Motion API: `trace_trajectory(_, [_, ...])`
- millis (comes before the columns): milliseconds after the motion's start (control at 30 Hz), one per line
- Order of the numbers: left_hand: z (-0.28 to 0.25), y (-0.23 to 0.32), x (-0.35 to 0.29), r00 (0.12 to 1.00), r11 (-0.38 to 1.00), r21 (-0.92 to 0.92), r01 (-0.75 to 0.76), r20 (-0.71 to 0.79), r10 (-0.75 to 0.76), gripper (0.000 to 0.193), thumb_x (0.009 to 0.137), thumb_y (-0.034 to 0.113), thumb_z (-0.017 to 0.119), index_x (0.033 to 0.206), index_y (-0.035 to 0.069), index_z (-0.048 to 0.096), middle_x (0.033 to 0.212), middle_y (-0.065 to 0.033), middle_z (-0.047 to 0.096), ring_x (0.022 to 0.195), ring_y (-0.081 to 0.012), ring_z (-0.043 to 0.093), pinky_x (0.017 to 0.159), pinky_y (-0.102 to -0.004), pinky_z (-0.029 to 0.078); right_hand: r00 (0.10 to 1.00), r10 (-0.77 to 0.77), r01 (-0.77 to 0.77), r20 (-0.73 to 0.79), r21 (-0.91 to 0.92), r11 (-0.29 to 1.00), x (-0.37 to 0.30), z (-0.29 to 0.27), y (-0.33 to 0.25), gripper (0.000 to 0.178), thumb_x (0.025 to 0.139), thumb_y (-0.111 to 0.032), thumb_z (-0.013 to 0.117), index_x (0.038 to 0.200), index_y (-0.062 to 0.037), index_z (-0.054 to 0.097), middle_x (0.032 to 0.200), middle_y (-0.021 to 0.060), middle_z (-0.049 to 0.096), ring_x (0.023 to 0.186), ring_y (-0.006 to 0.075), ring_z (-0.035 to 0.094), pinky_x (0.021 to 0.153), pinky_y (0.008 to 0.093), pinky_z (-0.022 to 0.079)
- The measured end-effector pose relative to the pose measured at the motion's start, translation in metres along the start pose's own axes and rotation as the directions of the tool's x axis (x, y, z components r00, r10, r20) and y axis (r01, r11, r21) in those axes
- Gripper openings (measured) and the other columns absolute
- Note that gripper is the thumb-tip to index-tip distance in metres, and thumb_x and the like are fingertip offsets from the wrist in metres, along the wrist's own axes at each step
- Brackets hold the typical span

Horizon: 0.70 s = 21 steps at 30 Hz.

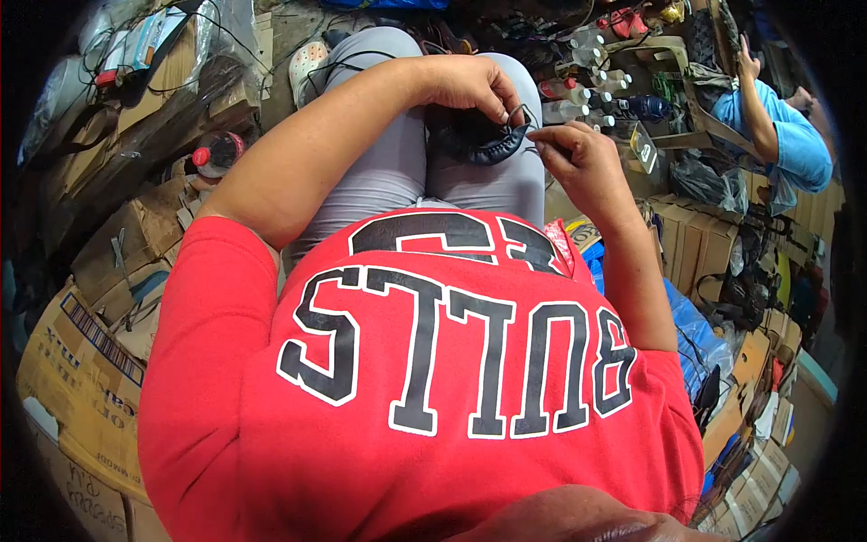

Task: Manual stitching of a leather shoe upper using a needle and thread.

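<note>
A black curved piece [492,152] with a gathered, puckered edge lies over my thighs, on the grey trousers [379,172]. My left hand [471,86] reaches across its top, thumb and fingertips pinched on its far right edge. Just to the right, my right hand [582,164] is closed in a pinch beside that same edge. Whatever its fingertips hold is too small to make out. Part of the black piece is hidden beneath my left hand.
Several plastic bottles [587,90] stand ahead on the right. Farther right is another person in a blue shirt [799,135]. Flattened cardboard [86,388] and a red-capped bottle [217,155] lie to my left. Stacked cardboard boxes [691,244] and blue plastic sheeting [691,330] are on my right.
</note>
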<state>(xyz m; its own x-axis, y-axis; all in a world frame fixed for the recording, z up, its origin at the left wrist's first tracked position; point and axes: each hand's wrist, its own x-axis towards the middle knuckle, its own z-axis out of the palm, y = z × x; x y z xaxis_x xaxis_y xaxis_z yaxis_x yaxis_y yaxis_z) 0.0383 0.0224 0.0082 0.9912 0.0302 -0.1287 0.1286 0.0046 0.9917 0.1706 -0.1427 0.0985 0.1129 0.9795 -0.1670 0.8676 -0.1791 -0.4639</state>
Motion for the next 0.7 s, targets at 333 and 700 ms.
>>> trace_trajectory(333, [-0.002,-0.004,0.001,1.000,1.000,-0.021,-0.014,0.012,0.014,0.025,0.077,0.007,0.064,0.101,0.000,0.068,0.093,-0.0048,0.068,0.087,-0.0116,0.060,0.085,-0.0244,0.045,0.997,-0.056,0.055,0.053,0.020,0.998,0.008,-0.006,0.003,0.014,0.079,-0.008,0.064,0.092,-0.0057,0.068,0.075,0.0105,0.057,0.067,0.0242,0.058,0.062,0.0310,0.046])
trace_trajectory(700, [0.004,-0.010,0.002,0.972,0.927,0.341,-0.157,-0.115,0.207,0.018,0.076,0.008,0.068,0.094,0.007,0.069,0.084,-0.0037,0.062,0.086,-0.0154,0.057,0.083,-0.0286,0.044,0.968,-0.046,-0.031,0.248,0.298,0.954,0.028,-0.001,0.044,0.016,0.081,-0.003,0.063,0.094,-0.0088,0.070,0.081,0.0032,0.057,0.076,0.0122,0.057,0.068,0.0274,0.046])
